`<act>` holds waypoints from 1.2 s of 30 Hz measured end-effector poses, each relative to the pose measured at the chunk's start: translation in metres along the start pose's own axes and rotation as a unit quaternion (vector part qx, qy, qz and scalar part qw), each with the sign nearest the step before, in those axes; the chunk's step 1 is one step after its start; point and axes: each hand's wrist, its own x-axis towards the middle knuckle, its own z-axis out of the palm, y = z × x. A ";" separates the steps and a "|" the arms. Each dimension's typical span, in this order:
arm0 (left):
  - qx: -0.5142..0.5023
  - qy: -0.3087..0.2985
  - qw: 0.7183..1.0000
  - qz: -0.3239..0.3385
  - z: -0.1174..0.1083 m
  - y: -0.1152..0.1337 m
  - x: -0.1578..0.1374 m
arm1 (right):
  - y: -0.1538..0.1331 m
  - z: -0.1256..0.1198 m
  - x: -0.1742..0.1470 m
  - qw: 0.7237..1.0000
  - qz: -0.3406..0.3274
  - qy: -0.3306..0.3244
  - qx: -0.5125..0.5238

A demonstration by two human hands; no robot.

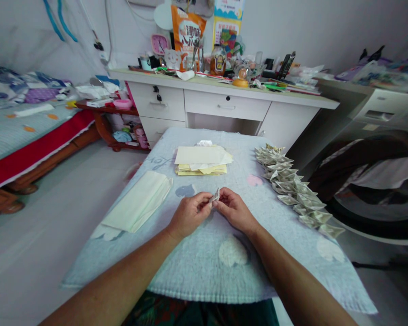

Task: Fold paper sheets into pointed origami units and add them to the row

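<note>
Between my fingertips is a small piece of folded paper, greyish white, with one pointed end sticking up. My left hand pinches it from the left, and my right hand pinches it from the right. Both hands are just above the cloth-covered table. Rows of folded paper pieces with pointed ends lie along the table's right side. Beyond my hands sits a stack of cream and yellow paper sheets. To the left lies a pile of pale green-white sheets.
A white desk stands behind the table, its top crowded with a jar, an orange bag and a pink clock. On the right is a washing machine with dark clothing at its door. A bed stands at the left.
</note>
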 end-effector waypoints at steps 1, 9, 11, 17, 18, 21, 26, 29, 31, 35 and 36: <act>-0.006 0.002 1.000 -0.002 0.000 0.000 0.000 | 0.000 0.000 0.000 1.000 0.000 0.000 -0.002; 0.007 -0.028 1.000 0.010 -0.002 0.007 0.000 | 0.006 0.002 0.001 0.999 -0.004 0.040 -0.020; -0.007 -0.028 0.999 0.018 -0.004 0.007 0.001 | 0.005 0.001 0.001 0.999 0.005 0.035 0.004; -0.030 0.000 0.999 0.039 -0.005 0.000 0.003 | 0.003 -0.003 0.000 0.998 0.057 0.015 0.020; -0.030 0.011 0.998 0.047 -0.005 -0.001 0.003 | 0.003 -0.003 0.000 0.998 0.063 0.008 0.024; -0.032 0.026 0.997 0.063 -0.003 -0.002 0.003 | 0.005 -0.003 0.001 0.997 0.069 -0.007 0.037; -0.038 0.025 0.997 0.055 -0.004 0.003 0.002 | 0.005 -0.003 0.001 0.996 0.072 -0.014 0.055; -0.037 0.017 0.997 0.058 -0.005 0.007 0.002 | 0.002 -0.002 0.001 0.995 0.070 -0.017 0.070; -0.038 0.015 0.997 0.058 -0.005 0.008 0.001 | -0.001 -0.001 0.001 0.994 0.070 -0.018 0.079; -0.045 0.006 0.998 0.051 -0.004 0.007 0.000 | -0.001 -0.001 0.000 0.993 0.061 -0.017 0.097; -0.045 0.005 0.998 0.049 -0.003 0.006 0.000 | -0.001 -0.001 0.000 0.993 0.059 -0.017 0.097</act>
